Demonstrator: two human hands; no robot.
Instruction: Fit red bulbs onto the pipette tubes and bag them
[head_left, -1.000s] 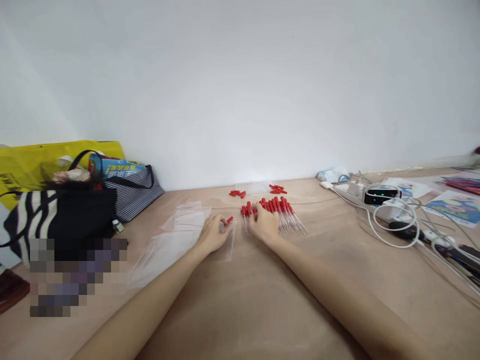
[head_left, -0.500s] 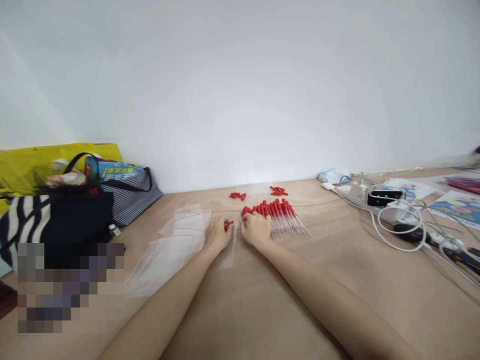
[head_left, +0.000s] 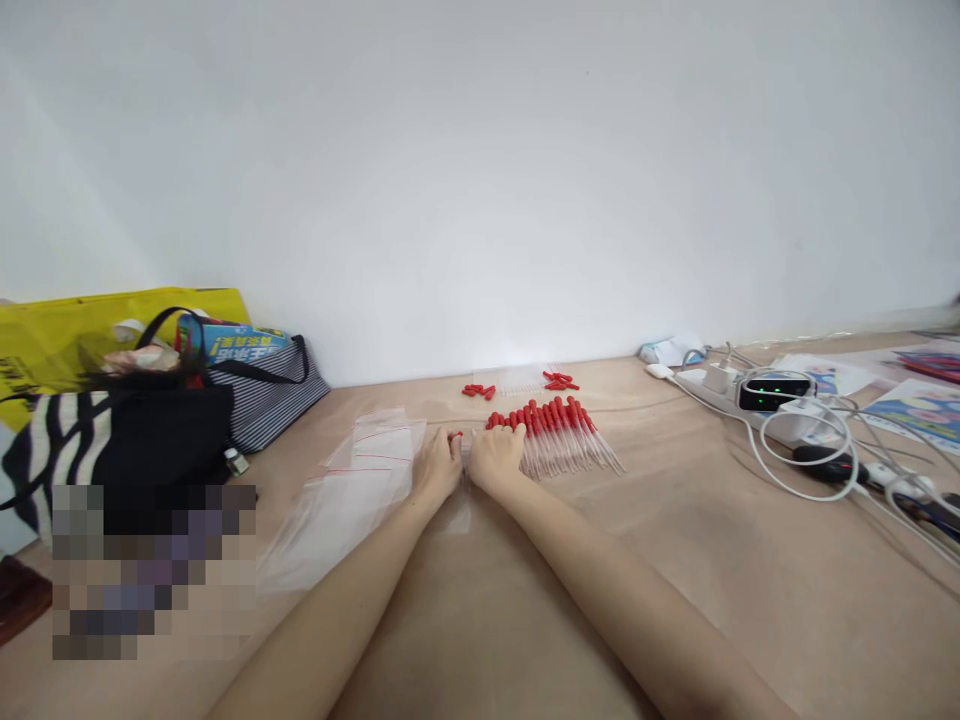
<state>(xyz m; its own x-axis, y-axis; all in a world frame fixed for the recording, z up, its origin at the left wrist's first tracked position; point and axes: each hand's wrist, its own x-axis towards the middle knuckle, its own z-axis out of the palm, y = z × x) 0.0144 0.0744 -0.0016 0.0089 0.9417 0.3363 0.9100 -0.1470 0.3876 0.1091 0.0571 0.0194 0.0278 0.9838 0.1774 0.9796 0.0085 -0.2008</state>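
Observation:
My left hand [head_left: 439,465] is closed with a small red rubber bulb [head_left: 460,434] showing at its fingertips. My right hand [head_left: 496,458] lies close beside it, fingers curled down; what they hold, if anything, is hidden. Between and below the hands lies a clear plastic bag [head_left: 456,515], partly covered by them. To the right of my right hand, a row of droppers [head_left: 559,430] with red bulbs and clear thin tubes lies side by side. Left of my left hand is a stack of clear zip bags [head_left: 341,505] with red lines.
Loose red bulbs [head_left: 478,390] and more red bulbs [head_left: 561,382] lie near the wall, with clear tubes [head_left: 521,380] between them. A striped bag [head_left: 270,405] and a black bag [head_left: 172,440] stand left. A power strip [head_left: 709,390] with tangled cables lies right.
My right hand has shifted left, closer to my left hand. The red bulb in my left hand now shows less, near the fingertips. The view has turned slightly.

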